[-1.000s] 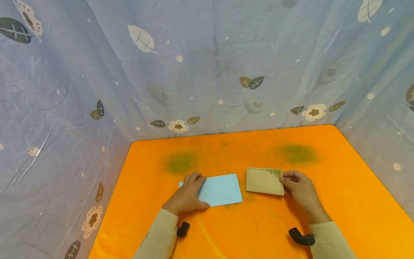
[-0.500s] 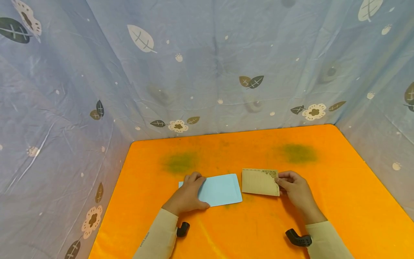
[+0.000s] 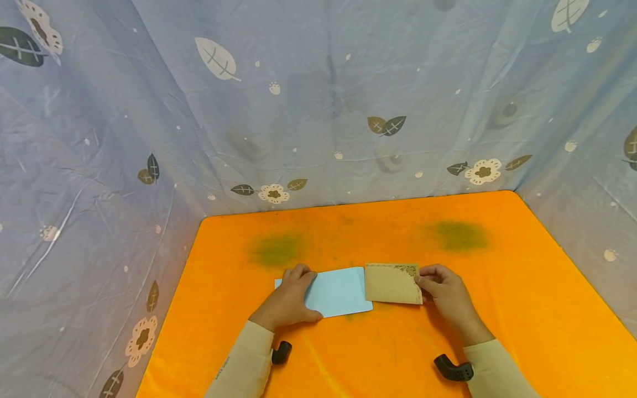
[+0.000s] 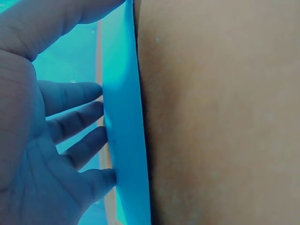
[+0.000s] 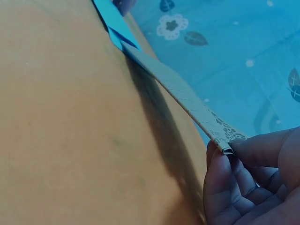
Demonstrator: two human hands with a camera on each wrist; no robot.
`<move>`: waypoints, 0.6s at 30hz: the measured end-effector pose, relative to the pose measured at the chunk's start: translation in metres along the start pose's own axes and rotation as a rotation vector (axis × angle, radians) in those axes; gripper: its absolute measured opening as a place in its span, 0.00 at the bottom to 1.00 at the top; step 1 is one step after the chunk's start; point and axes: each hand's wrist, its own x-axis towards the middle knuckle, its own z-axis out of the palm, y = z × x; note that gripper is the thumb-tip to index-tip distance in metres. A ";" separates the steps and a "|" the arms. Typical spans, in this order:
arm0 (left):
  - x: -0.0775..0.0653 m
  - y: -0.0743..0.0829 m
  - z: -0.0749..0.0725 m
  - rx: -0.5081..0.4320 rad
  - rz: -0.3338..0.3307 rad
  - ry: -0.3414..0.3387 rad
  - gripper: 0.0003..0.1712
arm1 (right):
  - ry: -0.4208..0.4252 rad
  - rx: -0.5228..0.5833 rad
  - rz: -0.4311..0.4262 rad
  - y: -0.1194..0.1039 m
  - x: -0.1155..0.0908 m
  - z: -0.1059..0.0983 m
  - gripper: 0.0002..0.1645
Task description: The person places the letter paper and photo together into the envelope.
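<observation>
My left hand holds a light blue envelope low over the table, thumb at its near edge and fingers at its far edge. In the left wrist view, my fingertips meet the envelope, which appears as a narrow strip. Between the thumb and fingers of my right hand is a beige folded card with a brown floral corner. The card's left end overlaps the envelope's right end. Seen from the right wrist, the card slants up from the envelope, with my right hand pinching its near corner.
An orange table with dark greenish patches lies under both hands. Blue patterned curtains rise along its back and sides. A black wrist device sits on the right sleeve, another on the left.
My right hand has moved left with the card, closing the gap until the card overlaps the envelope's right end. The left hand and the envelope have stayed in place.
</observation>
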 end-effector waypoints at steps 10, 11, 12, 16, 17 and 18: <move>-0.001 0.001 -0.001 0.006 0.004 0.004 0.54 | -0.063 0.036 0.015 0.002 0.000 0.004 0.18; -0.001 0.001 -0.001 0.007 0.004 0.004 0.54 | -0.071 0.041 0.018 0.003 0.000 0.004 0.18; -0.001 0.002 -0.001 0.009 0.003 0.004 0.55 | -0.077 0.049 0.025 0.003 0.000 0.005 0.18; -0.002 0.003 -0.001 0.015 0.004 0.006 0.55 | -0.103 0.069 0.044 0.006 0.002 0.006 0.17; -0.002 0.003 -0.002 0.016 0.005 0.007 0.55 | -0.106 0.070 0.048 0.007 0.002 0.006 0.17; -0.002 0.003 -0.002 0.016 0.005 0.007 0.54 | -0.109 0.072 0.052 0.007 0.003 0.006 0.16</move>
